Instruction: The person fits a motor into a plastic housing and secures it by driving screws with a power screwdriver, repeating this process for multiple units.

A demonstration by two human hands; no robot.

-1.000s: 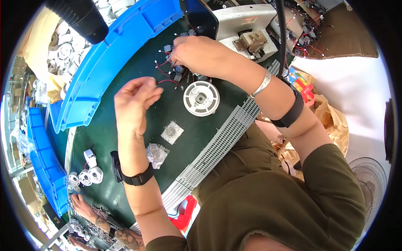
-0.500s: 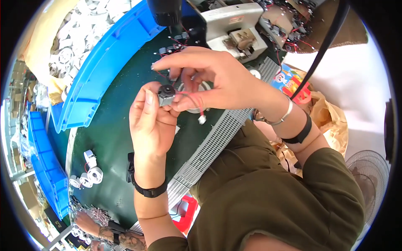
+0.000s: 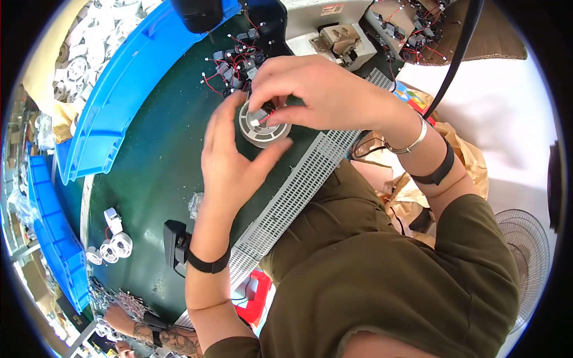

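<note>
A round whitish-grey plastic housing (image 3: 261, 136) with slots around its rim rests on the green work surface. My left hand (image 3: 230, 158) spans it, fingertips at its far left edge and thumb at its near edge. Above the housing's middle, my right hand (image 3: 307, 95) pinches a small motor (image 3: 268, 110) with red wires and a white plug. Fingers hide most of the motor, and I cannot tell whether it touches the housing. Just beyond my hands lies a heap of similar small motors (image 3: 230, 68) with red wires.
A blue tray (image 3: 113, 107) curves along the left, beside a bag of white parts (image 3: 77, 62). White round parts (image 3: 116, 243) sit at left. A metal press (image 3: 340, 45) stands at the far right. A perforated strip (image 3: 298, 191) edges the table. Another person's arm (image 3: 161, 337) reaches in lower left.
The motor has gone from between both hands to my right hand, lowered over the housing. My left hand has let go of the motor and moved around the housing.
</note>
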